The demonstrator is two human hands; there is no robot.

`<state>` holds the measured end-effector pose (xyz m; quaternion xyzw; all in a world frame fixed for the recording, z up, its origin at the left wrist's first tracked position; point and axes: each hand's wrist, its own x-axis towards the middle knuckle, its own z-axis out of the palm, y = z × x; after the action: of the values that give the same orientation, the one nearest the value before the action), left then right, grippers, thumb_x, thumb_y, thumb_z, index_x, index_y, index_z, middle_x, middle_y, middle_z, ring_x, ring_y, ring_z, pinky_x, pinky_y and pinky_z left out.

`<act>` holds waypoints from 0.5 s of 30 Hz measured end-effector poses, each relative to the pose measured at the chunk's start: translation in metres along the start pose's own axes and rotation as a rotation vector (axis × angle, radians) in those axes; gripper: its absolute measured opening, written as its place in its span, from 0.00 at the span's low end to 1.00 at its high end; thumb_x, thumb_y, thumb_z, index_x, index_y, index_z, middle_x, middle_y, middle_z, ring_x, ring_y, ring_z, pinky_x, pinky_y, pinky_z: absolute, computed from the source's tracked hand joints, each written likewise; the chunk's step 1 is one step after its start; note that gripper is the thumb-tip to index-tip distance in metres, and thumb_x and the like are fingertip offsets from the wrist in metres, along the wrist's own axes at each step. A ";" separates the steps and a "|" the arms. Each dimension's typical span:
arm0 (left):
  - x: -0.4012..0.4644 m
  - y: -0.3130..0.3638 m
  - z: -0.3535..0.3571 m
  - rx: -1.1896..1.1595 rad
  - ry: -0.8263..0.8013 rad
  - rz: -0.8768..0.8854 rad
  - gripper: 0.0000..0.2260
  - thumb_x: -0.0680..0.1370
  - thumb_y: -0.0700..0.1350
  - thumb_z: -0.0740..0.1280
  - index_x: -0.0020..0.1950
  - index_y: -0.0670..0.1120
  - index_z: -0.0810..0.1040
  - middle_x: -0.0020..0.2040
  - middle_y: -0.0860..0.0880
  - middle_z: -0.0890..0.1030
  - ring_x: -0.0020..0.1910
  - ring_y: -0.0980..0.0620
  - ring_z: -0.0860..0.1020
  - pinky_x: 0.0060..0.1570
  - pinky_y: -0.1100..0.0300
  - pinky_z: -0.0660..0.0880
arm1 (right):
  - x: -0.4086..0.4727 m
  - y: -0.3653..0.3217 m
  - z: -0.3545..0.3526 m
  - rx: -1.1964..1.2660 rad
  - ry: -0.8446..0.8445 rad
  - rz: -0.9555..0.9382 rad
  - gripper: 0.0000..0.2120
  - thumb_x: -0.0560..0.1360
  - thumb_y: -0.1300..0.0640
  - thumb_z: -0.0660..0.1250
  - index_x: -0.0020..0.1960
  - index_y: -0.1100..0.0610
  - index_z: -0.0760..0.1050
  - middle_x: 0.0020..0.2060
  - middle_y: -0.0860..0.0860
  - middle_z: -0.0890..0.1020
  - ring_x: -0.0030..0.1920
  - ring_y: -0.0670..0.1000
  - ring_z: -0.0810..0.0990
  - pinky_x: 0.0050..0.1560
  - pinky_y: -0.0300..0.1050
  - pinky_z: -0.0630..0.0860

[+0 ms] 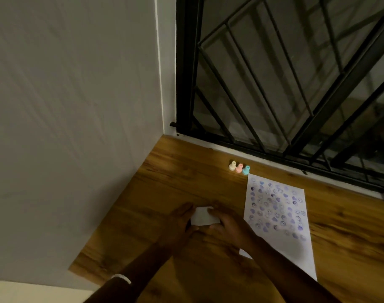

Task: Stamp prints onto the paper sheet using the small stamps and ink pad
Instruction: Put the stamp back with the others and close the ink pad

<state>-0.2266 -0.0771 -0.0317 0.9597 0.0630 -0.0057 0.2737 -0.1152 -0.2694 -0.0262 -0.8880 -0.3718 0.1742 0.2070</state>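
**Both hands on the ink pad case beside the stamped sheet**

A pale band (121,278) circles the left forearm nearest the camera. The left hand (177,226) and the right hand (227,224) grip, from opposite sides, a small white rectangular ink pad case (204,216) on the brown wood-grain tabletop (169,184); fingers curl around its edges. Whether the case is open cannot be told. Just right of the hands lies the white paper sheet (276,213), covered in rows of purple prints. Beyond its far left corner stand three small stamps in a touching row: cream stamp (232,166), pink stamp (239,168), teal stamp (246,169). Behind them rises a black metal window grille (274,84).
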 end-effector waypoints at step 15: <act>-0.013 0.018 0.002 0.158 0.114 0.132 0.15 0.66 0.44 0.78 0.52 0.49 0.84 0.53 0.49 0.84 0.53 0.46 0.82 0.45 0.56 0.83 | -0.015 -0.021 0.016 -0.263 0.061 -0.042 0.19 0.79 0.58 0.60 0.70 0.56 0.68 0.72 0.56 0.69 0.70 0.57 0.70 0.71 0.53 0.66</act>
<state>-0.2372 -0.0953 -0.0236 0.9791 0.0145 0.0620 0.1930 -0.1449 -0.2637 -0.0272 -0.9043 -0.4036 0.0922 0.1037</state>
